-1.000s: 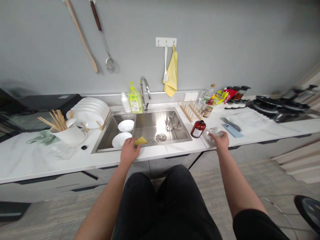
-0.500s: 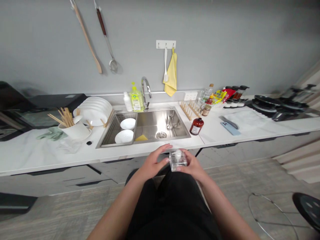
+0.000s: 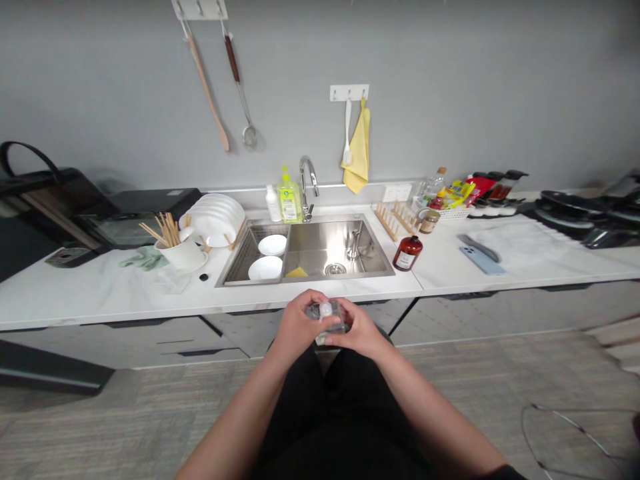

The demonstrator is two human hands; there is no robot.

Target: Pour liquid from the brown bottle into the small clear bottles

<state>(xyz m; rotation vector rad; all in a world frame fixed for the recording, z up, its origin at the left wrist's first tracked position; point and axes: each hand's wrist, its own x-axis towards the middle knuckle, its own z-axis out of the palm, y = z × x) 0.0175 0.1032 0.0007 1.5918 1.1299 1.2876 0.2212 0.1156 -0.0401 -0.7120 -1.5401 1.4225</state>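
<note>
Between my two hands, in front of the counter edge, is a clear square container [image 3: 338,325] with a round white top [image 3: 325,310]. My right hand [image 3: 364,331] grips its right side, thumb along the near face. My left hand [image 3: 299,324] closes round the left side, its thumb reaching across by the white top. Fingers hide part of the container, and its contents are too small to make out. Beyond my hands, a brown bottle [image 3: 407,253] with a white label stands on the counter right of the sink [image 3: 330,240].
White bowls [image 3: 266,269] sit in the sink's left rack. Plates [image 3: 214,220] and a white holder with chopsticks [image 3: 181,255] stand further left. A blue phone [image 3: 483,261] lies on the right. The faucet [image 3: 309,180] rises behind the sink.
My left hand has gone from spread beside the container to closed on it. The container has shifted left in view, and my head view has turned left.
</note>
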